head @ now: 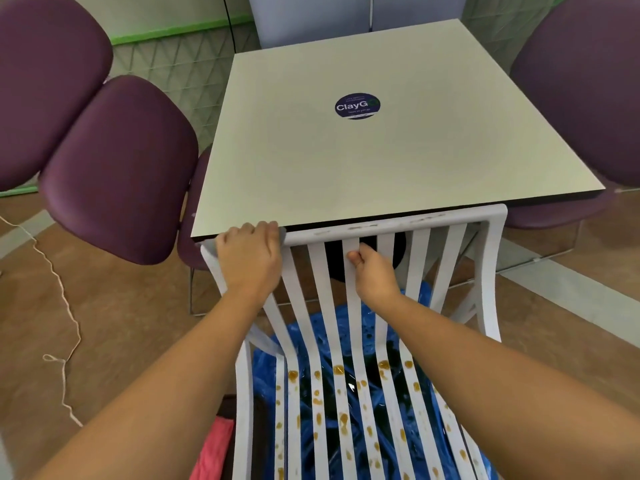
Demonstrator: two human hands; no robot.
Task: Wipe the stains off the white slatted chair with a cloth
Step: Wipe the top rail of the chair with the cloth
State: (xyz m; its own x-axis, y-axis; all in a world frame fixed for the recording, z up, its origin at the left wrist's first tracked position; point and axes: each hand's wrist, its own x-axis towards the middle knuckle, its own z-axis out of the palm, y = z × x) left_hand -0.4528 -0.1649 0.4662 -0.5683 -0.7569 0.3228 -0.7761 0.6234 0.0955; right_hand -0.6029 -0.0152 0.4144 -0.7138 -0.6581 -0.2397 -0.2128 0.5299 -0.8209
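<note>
The white slatted chair (491, 271) stands in front of me, its top rail tucked under the near edge of the table. Several brown stains (343, 419) dot the seat slats, and fainter marks run along the top rail. My left hand (251, 256) grips the left end of the top rail, with a bit of grey showing under its fingers. My right hand (372, 273) pinches one of the middle back slats just below the rail. A pink cloth (213, 452) lies low at the left of the chair, partly hidden by my left arm.
A square white table (346, 168) with a round dark sticker (357, 106) fills the middle. Purple padded chairs stand at the left (117, 168) and the right (581, 98). Blue plastic sheeting (311, 403) lies under the chair. A thin cord (65, 306) trails over the brown floor.
</note>
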